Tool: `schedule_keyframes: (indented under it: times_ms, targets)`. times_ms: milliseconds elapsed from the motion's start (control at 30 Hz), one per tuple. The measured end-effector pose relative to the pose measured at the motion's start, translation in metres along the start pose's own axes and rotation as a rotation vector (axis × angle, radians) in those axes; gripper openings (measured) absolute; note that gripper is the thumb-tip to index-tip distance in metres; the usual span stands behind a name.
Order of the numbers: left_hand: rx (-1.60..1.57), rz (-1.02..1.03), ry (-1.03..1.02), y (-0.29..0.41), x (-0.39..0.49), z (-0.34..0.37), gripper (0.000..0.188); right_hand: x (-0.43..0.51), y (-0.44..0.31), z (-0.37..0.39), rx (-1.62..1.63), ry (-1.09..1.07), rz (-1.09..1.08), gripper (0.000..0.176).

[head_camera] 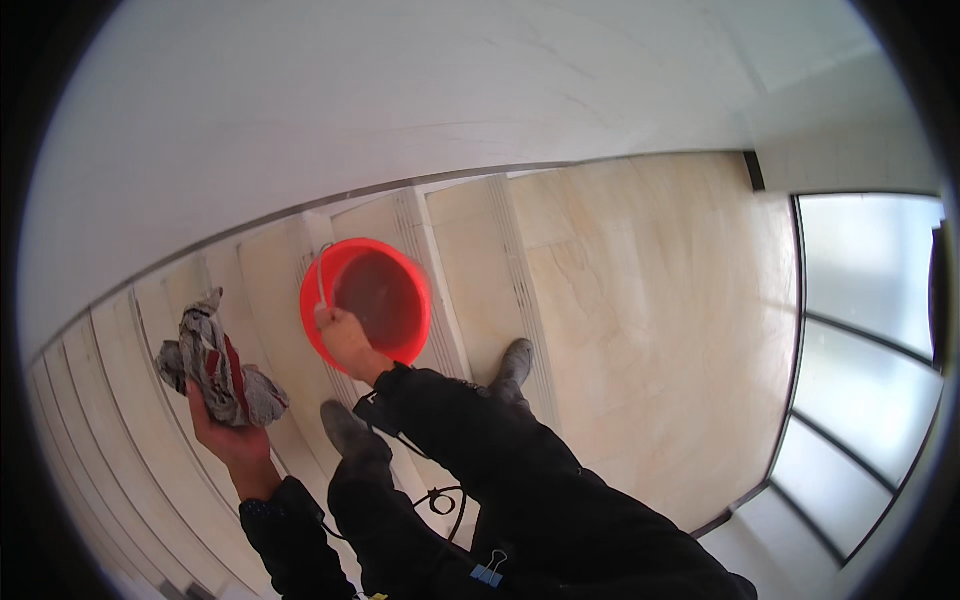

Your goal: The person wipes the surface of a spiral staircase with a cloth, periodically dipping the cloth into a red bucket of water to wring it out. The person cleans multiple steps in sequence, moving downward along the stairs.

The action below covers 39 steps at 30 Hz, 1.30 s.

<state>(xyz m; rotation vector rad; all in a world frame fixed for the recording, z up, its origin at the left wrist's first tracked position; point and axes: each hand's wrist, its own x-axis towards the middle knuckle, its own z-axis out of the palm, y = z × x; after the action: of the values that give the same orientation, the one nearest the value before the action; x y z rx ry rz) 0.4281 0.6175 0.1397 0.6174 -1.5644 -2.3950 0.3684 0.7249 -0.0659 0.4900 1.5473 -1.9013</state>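
My right hand (346, 341) grips the thin handle (321, 277) of a red plastic bucket (420, 289) near its rim. Dark, murky liquid (381, 294) lies inside the bucket. Off to the left, my left hand (229, 442) holds a crumpled, wet-looking grey rag (217, 367) with red patches. The rag sits over my palm and fingers, hiding most of them. The bucket is above pale stone-tiled stairs (465, 255); whether it touches a step I cannot tell.
My dark shoes (515, 362) are on separate steps. Grooved strips (517, 277) line the step edges. A tiled landing (645, 315) spreads to the right, towards framed frosted panes (855, 360). A white wall (375, 90) borders the stairs. A black cable (442, 501) hangs by my legs.
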Motion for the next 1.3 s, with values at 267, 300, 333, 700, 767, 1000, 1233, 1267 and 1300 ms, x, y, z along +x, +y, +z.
schedule_keyframes:
  times_ms: [267, 300, 333, 700, 767, 1000, 1233, 1267, 1300]
  targets:
    - [-0.117, -0.041, 0.372, -0.027, -0.100, -0.061, 0.050, 0.008, 0.003, -0.021, -0.160, 0.129, -0.033, 0.052]
    - [-0.130, -0.038, 0.396, -0.034, -0.113, -0.063, 0.050, 0.007, 0.001, -0.021, -0.135, 0.144, -0.047, 0.053]
    - [-0.133, -0.046, 0.449, -0.043, -0.124, -0.064, 0.050, 0.005, 0.000, -0.022, -0.121, 0.134, -0.039, 0.053]
    - [-0.254, -0.177, 0.542, -0.093, -0.169, -0.070, 0.049, 0.017, -0.001, 0.013, 0.003, 0.058, 0.010, 0.037]
    - [-0.232, -0.245, 0.583, -0.100, -0.179, -0.076, 0.049, 0.017, -0.010, 0.012, 0.050, 0.083, 0.121, 0.034]
    - [-0.283, -0.299, 0.653, -0.123, -0.192, -0.113, 0.047, 0.042, -0.030, -0.003, 0.135, 0.160, 0.164, 0.037]
    - [-0.268, -0.395, 0.552, -0.130, -0.189, -0.140, 0.044, 0.036, 0.004, -0.023, 0.201, 0.207, 0.128, 0.038]
    - [-0.265, -0.396, 0.542, -0.131, -0.190, -0.144, 0.043, 0.032, 0.008, -0.028, 0.229, 0.213, 0.154, 0.037]
    - [-0.239, -0.388, 0.543, -0.132, -0.191, -0.148, 0.043, 0.029, 0.011, -0.034, 0.260, 0.205, 0.178, 0.037]
